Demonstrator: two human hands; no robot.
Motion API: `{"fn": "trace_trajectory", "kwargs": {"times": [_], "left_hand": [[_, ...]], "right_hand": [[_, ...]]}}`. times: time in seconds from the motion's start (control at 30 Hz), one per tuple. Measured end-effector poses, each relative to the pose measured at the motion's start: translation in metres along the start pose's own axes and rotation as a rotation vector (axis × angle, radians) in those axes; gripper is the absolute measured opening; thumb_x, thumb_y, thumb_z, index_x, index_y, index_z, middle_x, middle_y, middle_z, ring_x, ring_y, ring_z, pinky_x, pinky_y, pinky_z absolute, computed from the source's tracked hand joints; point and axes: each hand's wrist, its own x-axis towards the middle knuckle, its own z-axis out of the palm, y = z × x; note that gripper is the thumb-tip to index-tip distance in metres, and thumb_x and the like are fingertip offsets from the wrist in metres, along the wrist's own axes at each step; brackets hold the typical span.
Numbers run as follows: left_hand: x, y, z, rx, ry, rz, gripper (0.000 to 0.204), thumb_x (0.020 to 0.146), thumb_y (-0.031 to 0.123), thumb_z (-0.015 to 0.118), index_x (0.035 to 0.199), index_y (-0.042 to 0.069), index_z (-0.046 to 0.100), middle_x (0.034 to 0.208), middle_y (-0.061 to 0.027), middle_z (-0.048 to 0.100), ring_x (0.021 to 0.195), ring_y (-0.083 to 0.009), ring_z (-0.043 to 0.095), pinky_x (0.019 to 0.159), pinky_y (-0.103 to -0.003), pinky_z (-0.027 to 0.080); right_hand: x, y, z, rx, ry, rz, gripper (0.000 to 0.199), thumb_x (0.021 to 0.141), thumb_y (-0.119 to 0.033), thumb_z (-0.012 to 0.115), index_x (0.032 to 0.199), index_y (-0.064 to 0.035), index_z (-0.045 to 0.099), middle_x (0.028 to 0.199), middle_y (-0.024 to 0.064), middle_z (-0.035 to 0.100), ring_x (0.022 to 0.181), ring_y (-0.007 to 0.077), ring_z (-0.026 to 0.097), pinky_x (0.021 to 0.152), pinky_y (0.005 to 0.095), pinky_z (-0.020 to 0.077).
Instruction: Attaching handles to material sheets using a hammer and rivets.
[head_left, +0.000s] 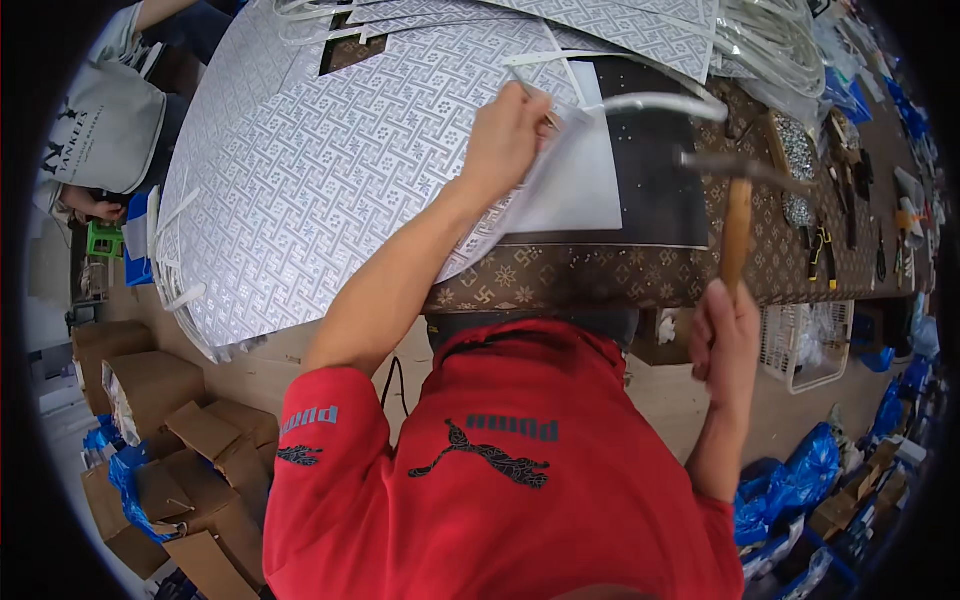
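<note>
My right hand grips the wooden handle of a hammer, its metal head raised over the right side of the table and blurred by motion. My left hand is closed in a pinch at the right edge of a large silver-white patterned sheet. Something slim and metallic shows by its fingertips, too small to name. A clear, shiny edging strip follows the sheet's curved border near the hand. Beneath that edge lies a white board on a black mat.
More patterned sheets and coiled clear strips lie at the back. A tray of small metal pieces and yellow-handled pliers sit on the right. Cardboard boxes stand lower left, a white basket lower right. Another person is at left.
</note>
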Motion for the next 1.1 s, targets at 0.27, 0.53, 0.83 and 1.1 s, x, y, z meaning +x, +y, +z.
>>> {"fn": "trace_trajectory", "kwargs": {"times": [0.27,0.53,0.83,1.1], "left_hand": [[0.039,0.014,-0.026,-0.318,-0.186,-0.245,0.021,0.104,0.019,0.049,0.111,-0.001,0.045,0.092,-0.0153,0.069,0.076,-0.0252,0.071,0.069,-0.035,0.060],[0.065,0.052,-0.015,0.859,-0.657,0.604,0.048,0.095,0.017,0.061,0.138,0.004,0.046,0.105,-0.0167,0.066,0.092,-0.0307,0.069,0.084,-0.041,0.057],[0.081,0.038,-0.027,0.803,-0.926,1.000,0.072,0.077,0.037,0.072,0.139,0.006,0.051,0.130,-0.0153,0.057,0.126,-0.0332,0.052,0.112,-0.047,0.039],[0.096,0.040,-0.012,0.866,-1.104,0.907,0.055,0.071,0.037,0.077,0.111,0.001,0.063,0.117,-0.0144,0.060,0.112,-0.0353,0.056,0.099,-0.047,0.045]], "right_hand": [[0.008,0.100,-0.034,0.464,-0.040,0.153,0.027,0.104,-0.031,0.053,0.085,-0.0117,0.047,0.057,-0.0017,0.042,0.036,0.0080,0.036,0.032,0.0251,0.0277],[0.024,0.099,-0.029,0.345,0.166,0.127,0.030,0.102,-0.037,0.054,0.087,-0.0114,0.053,0.059,-0.0009,0.046,0.040,0.0097,0.042,0.036,0.0255,0.0352],[0.022,0.092,-0.029,0.152,0.172,0.125,0.032,0.102,-0.038,0.055,0.090,-0.0089,0.055,0.062,0.0009,0.051,0.046,0.0114,0.050,0.041,0.0248,0.0396],[-0.004,0.088,-0.043,-0.656,0.515,-0.312,0.024,0.100,-0.027,0.059,0.101,-0.0024,0.060,0.075,0.0064,0.059,0.071,0.0180,0.062,0.065,0.0292,0.0495]]}}
